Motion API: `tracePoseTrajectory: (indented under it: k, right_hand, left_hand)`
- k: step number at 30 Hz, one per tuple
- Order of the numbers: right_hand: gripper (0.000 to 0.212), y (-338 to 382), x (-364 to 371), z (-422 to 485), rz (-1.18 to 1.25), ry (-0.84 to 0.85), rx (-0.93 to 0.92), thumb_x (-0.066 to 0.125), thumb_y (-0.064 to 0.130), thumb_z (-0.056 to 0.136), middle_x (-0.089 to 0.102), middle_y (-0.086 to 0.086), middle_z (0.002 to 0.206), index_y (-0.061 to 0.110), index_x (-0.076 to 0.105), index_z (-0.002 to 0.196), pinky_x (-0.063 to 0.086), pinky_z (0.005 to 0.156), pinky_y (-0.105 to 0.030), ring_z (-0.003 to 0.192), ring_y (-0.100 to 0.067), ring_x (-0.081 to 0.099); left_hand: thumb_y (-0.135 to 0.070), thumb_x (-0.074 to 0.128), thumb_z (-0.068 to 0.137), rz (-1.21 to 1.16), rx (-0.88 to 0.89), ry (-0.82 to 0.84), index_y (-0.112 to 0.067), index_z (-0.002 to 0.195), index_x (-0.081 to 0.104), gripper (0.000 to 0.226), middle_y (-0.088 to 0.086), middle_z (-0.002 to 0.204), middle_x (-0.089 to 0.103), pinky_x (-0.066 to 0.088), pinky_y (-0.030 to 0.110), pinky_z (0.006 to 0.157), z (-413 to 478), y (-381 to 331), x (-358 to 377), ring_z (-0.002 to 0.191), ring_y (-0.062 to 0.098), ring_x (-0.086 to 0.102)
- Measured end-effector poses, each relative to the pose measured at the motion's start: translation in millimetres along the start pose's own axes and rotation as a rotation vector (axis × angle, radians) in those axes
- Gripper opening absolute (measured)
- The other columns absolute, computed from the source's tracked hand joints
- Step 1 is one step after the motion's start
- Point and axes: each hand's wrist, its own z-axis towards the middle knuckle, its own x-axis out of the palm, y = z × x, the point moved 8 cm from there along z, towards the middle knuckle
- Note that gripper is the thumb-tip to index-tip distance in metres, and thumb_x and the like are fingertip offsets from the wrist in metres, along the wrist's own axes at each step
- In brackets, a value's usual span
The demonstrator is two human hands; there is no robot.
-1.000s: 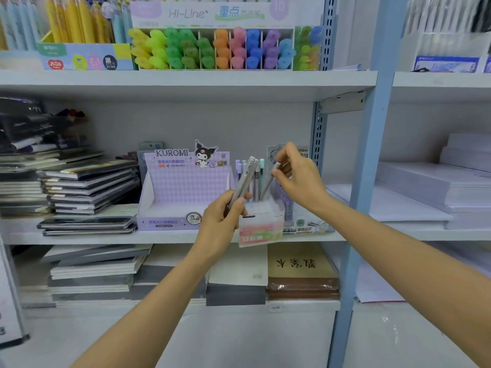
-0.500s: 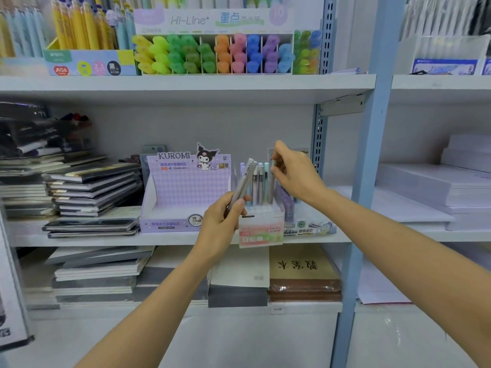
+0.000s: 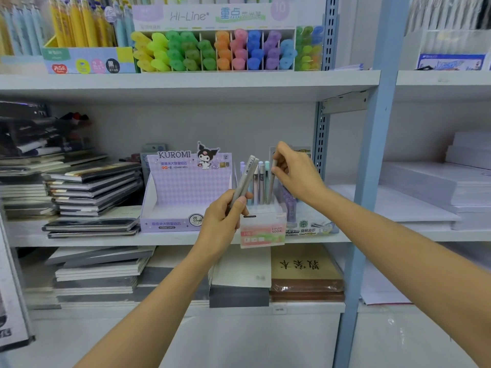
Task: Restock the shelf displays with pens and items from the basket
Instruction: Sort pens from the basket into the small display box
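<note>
L hand [image 3: 221,219] hides lower ends of the pens [image 3: 245,176] it grips, R hand [image 3: 297,176] covers top of the grey pen [image 3: 271,188] it pinches & most of a card [image 3: 303,150] behind, top-shelf yellow pens [image 3: 79,27] cut off by top edge, pen box [image 3: 263,232] print too small to read.

Light: bright, even, soft white, falling from above and front. Shadows: mild under the upper shelf [image 3: 186,82] at 12 o'clock, deeper among the notebook stacks [image 3: 93,187] at 9. Glare: small glint on the wrapped pad [image 3: 305,286] at 5. Edges: blurred, bowed; blue post [image 3: 372,181] at 3 leans.
</note>
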Motion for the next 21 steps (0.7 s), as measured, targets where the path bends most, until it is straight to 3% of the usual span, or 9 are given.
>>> tracePoseTrajectory:
  k: [3,9,11,15,18,21]
  right_hand:
    - [0.01,-3,11,2,-0.081,0.015,0.039,0.059,0.015,0.093,0.057,-0.005,0.1,0.009,0.057,0.101,0.049,0.073,-0.037,0.085,-0.021,0.056]
    - [0.031,-37,36,-5,-0.046,0.208,0.256,0.052,0.025,0.098,0.046,-0.01,0.123,0.017,0.057,0.128,0.046,0.094,-0.039,0.109,-0.025,0.053]
    - [0.037,-36,32,-4,0.005,0.194,0.267,0.052,0.03,0.098,0.045,-0.009,0.127,0.019,0.054,0.134,0.044,0.099,-0.037,0.114,-0.024,0.052]
    - [0.033,-10,0,1,0.337,-0.014,0.178,0.055,0.03,0.097,0.058,-0.002,0.117,0.018,0.058,0.128,0.051,0.089,-0.034,0.097,-0.016,0.06]
    - [0.034,16,1,5,0.741,0.123,0.17,0.059,0.024,0.096,0.064,-0.002,0.106,0.016,0.055,0.128,0.056,0.072,-0.03,0.08,-0.016,0.067]
    - [0.021,34,5,7,0.851,0.191,0.147,0.063,0.01,0.092,0.067,-0.004,0.09,0.009,0.062,0.113,0.056,0.07,-0.026,0.074,-0.014,0.067]
  left_hand:
    - [-0.024,0.045,0.103,-0.015,-0.009,-0.015,-0.018,0.107,0.064,0.021,-0.006,0.078,0.058,0.038,0.019,0.051,2,1,-2,0.059,0.015,0.044]
    - [-0.023,0.044,0.103,-0.064,-0.062,-0.031,-0.019,0.108,0.065,0.021,-0.002,0.078,0.058,0.04,0.019,0.049,12,1,-2,0.057,0.011,0.043]
    - [-0.023,0.045,0.102,-0.079,-0.083,-0.018,-0.018,0.109,0.065,0.021,-0.004,0.077,0.059,0.041,0.021,0.047,15,2,-2,0.056,0.011,0.045]
    - [-0.023,0.048,0.102,-0.097,-0.08,-0.011,-0.017,0.11,0.066,0.021,0.01,0.084,0.062,0.042,0.021,0.045,18,-2,-5,0.055,0.009,0.049]
    - [-0.023,0.05,0.101,-0.089,-0.064,-0.017,-0.016,0.108,0.068,0.021,0.021,0.092,0.061,0.042,0.021,0.044,19,-6,-7,0.056,0.01,0.05]
    - [-0.024,0.05,0.101,-0.058,-0.053,-0.014,-0.017,0.111,0.067,0.021,0.016,0.086,0.058,0.044,0.022,0.045,19,-15,-7,0.057,0.011,0.051]
